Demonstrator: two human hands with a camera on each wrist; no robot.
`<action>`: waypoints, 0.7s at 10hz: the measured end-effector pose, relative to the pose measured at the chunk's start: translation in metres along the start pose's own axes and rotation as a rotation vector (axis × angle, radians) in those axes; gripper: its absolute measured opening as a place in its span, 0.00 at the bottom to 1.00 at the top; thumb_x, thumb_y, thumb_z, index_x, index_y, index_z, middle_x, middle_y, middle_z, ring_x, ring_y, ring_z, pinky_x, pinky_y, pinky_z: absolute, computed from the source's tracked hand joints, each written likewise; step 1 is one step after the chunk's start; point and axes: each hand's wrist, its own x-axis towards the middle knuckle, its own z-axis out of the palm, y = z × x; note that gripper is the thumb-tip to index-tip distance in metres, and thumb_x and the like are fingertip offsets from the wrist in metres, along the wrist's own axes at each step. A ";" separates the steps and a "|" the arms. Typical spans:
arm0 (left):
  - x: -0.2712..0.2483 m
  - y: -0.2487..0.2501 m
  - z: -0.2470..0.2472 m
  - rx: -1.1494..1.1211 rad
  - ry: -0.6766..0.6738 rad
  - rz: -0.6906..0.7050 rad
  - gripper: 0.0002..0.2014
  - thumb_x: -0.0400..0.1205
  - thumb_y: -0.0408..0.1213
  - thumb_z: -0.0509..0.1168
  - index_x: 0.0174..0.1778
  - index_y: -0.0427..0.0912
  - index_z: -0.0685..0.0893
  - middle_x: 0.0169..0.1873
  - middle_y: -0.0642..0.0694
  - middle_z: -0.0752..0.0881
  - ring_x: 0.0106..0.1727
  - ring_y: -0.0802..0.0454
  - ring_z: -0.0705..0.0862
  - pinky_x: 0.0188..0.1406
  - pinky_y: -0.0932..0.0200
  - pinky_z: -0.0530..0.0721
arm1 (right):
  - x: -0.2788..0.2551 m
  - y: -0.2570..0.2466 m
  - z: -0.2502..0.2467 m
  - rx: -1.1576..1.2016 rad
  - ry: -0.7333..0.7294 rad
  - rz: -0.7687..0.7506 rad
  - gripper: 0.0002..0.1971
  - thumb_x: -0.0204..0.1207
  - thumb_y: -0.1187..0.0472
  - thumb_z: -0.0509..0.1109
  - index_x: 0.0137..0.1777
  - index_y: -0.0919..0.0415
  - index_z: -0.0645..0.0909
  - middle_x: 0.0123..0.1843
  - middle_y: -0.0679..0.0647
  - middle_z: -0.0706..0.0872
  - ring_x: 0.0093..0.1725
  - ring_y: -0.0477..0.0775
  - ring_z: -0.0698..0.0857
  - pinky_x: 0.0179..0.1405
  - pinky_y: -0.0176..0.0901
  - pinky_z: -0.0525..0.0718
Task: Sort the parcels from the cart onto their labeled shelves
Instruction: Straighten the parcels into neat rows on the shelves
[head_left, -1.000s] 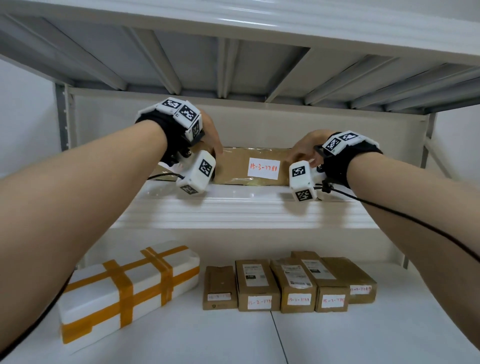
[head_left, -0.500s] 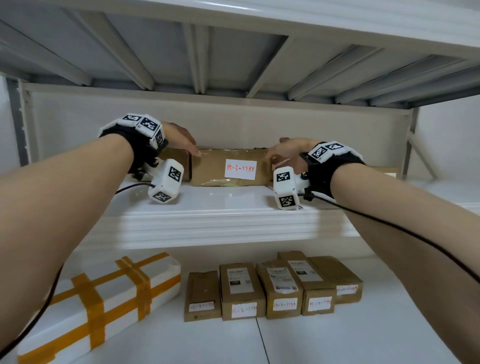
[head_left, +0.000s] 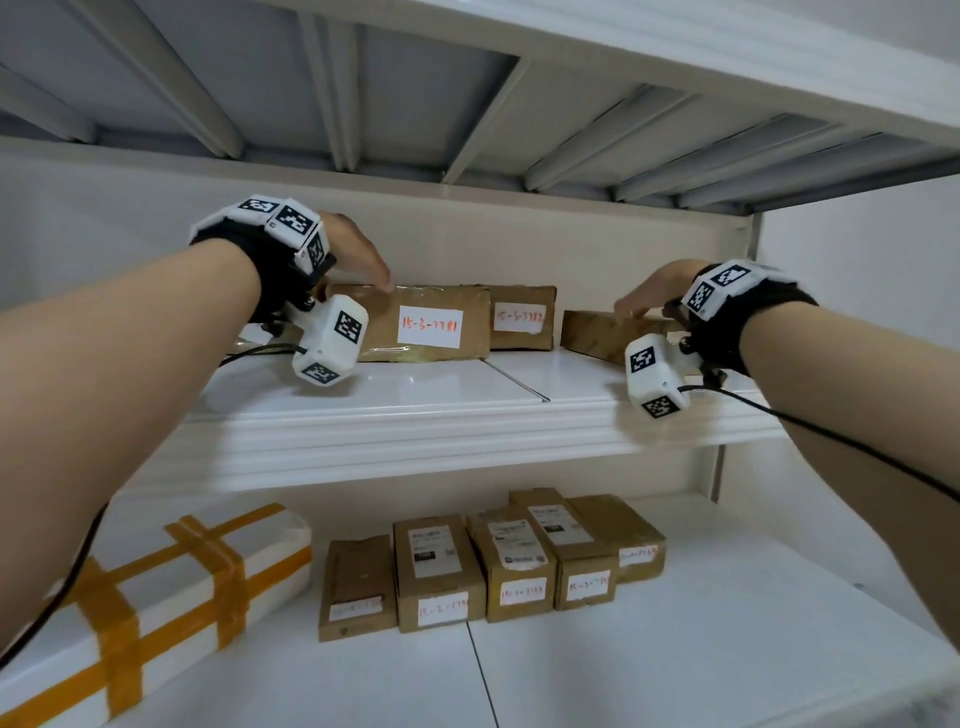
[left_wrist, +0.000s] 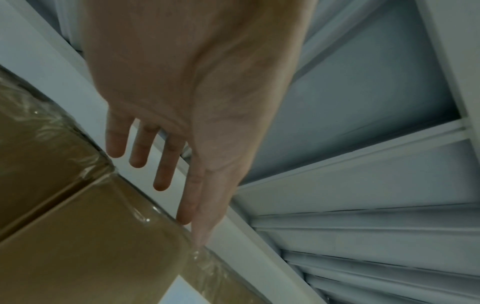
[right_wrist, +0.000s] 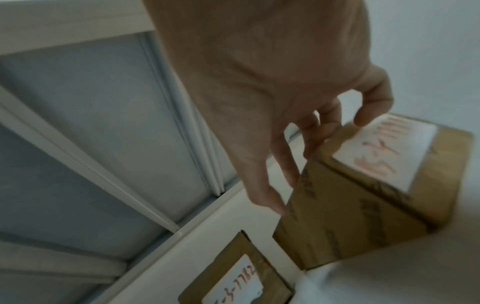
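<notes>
On the middle shelf (head_left: 415, 415) lies a brown parcel (head_left: 431, 325) (left_wrist: 78, 236) labelled 15-3-7781. My left hand (head_left: 366, 262) (left_wrist: 166, 174) rests over its top left edge with straight fingers, thumb tip touching the tape. Beside it stands a second parcel (head_left: 522, 317) (right_wrist: 233, 277) labelled 15-3-7782. Further right sits a third parcel (head_left: 597, 330) (right_wrist: 363, 195) turned at an angle, its label blurred. My right hand (head_left: 636, 306) (right_wrist: 311, 154) grips its top corner, fingers curled over the far edge and thumb against the side.
The lower shelf (head_left: 675, 649) holds a row of several small labelled cartons (head_left: 467, 566) and a white foam box (head_left: 156, 587) strapped with orange tape at the left. The ribbed underside of the upper shelf (head_left: 467, 104) hangs close above my hands.
My right hand left the 7781 parcel and moved right onto the third parcel. The left hand stays on the 7781 parcel's top, fingers now straighter. The view has shifted right.
</notes>
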 end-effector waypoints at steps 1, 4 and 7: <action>0.000 0.006 0.003 -0.039 0.008 0.008 0.26 0.69 0.56 0.79 0.61 0.52 0.90 0.64 0.46 0.86 0.63 0.42 0.84 0.60 0.48 0.85 | 0.014 0.003 0.009 0.097 -0.046 0.035 0.10 0.77 0.52 0.77 0.33 0.43 0.85 0.44 0.49 0.84 0.44 0.53 0.85 0.45 0.41 0.84; -0.003 0.013 0.012 -0.088 -0.012 -0.008 0.30 0.69 0.58 0.78 0.66 0.49 0.87 0.63 0.45 0.86 0.60 0.44 0.85 0.60 0.50 0.86 | 0.026 -0.025 0.022 0.288 -0.138 0.055 0.16 0.66 0.48 0.80 0.38 0.61 0.82 0.27 0.50 0.85 0.37 0.54 0.80 0.44 0.43 0.79; -0.023 0.016 0.010 -0.103 0.000 0.063 0.26 0.79 0.51 0.73 0.72 0.47 0.82 0.70 0.44 0.80 0.68 0.41 0.80 0.70 0.46 0.81 | -0.010 -0.065 0.014 0.339 -0.249 -0.080 0.20 0.84 0.47 0.68 0.69 0.59 0.77 0.57 0.59 0.81 0.53 0.60 0.83 0.51 0.45 0.79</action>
